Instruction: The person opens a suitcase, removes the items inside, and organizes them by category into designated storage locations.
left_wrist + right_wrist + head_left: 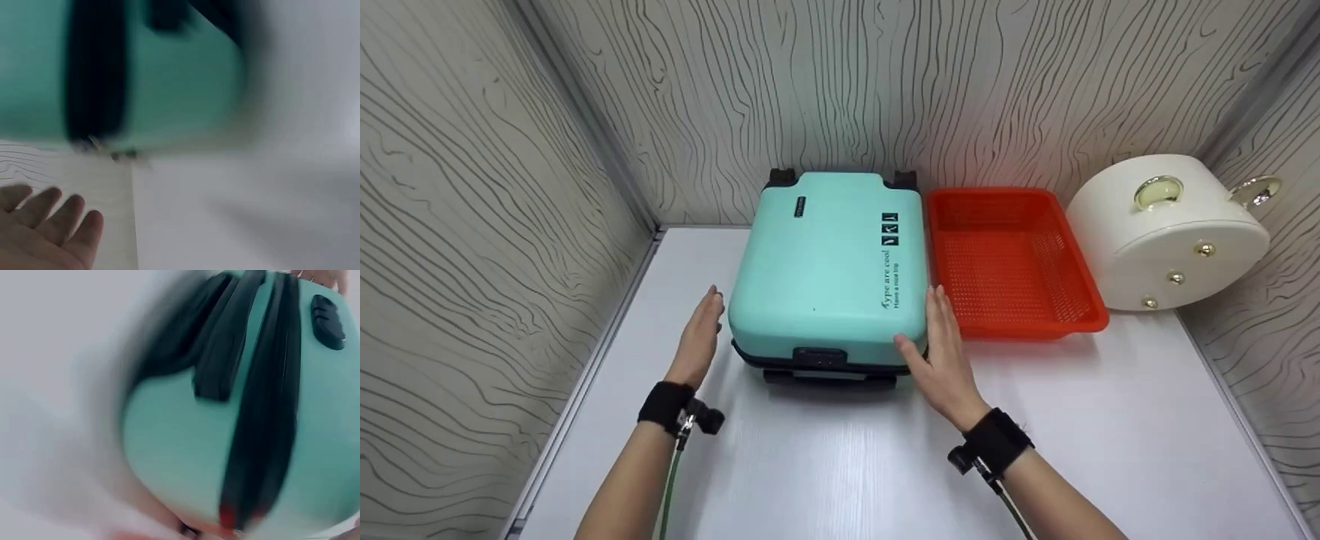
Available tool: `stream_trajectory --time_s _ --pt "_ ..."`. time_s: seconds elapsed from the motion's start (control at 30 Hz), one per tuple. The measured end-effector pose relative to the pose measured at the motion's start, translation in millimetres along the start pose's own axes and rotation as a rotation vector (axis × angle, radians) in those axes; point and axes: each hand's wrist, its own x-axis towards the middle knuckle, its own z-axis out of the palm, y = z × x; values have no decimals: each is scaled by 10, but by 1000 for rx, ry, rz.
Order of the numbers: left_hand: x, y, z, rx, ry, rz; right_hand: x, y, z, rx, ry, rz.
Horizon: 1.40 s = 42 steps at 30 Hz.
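Lying flat at the middle of the frame on the white table (825, 465) is a mint-green suitcase (829, 266), with a red basket (1012, 262) touching its right edge. My right hand (941, 352), fingers straight, rests against the suitcase's lower right corner. My left hand (701, 337), fingers straight and together, sits just beside its left edge.

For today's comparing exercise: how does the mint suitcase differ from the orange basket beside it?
The mint suitcase is closed, smooth-shelled and printed with dark text; the orange basket is open-topped, perforated and plain. The suitcase stands taller than the shallow basket. Both rest on the white table against the back wall.
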Motion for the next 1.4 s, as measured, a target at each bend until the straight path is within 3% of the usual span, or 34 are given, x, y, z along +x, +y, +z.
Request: stream_trajectory --time_s 0.07,0.17,0.27,0.4,0.67,0.93,1.13,1.23,1.4 --pt "44 115 88 -91 -43 -23 -21 5 22 140 -16 96" --pt "68 225 195 -119 -83 -60 -18 -9 76 258 -13 157" --pt "30 260 250 -102 -89 -83 -18 -17 114 285 2 171" --pt "-74 255 277 -83 -90 -63 -19 12 105 292 10 165" --pt "-412 212 350 -3 -90 -33 131 141 1 422 -62 153" --pt "-683 142 522 98 -52 121 384 243 -85 506 -122 194" --pt "-808 108 660 222 7 164 612 298 -117 496 -157 227" --pt "-848 88 724 323 55 220 731 271 -164 477 -189 231" --pt "-888 5 789 534 142 383 872 271 -231 402 -243 231"
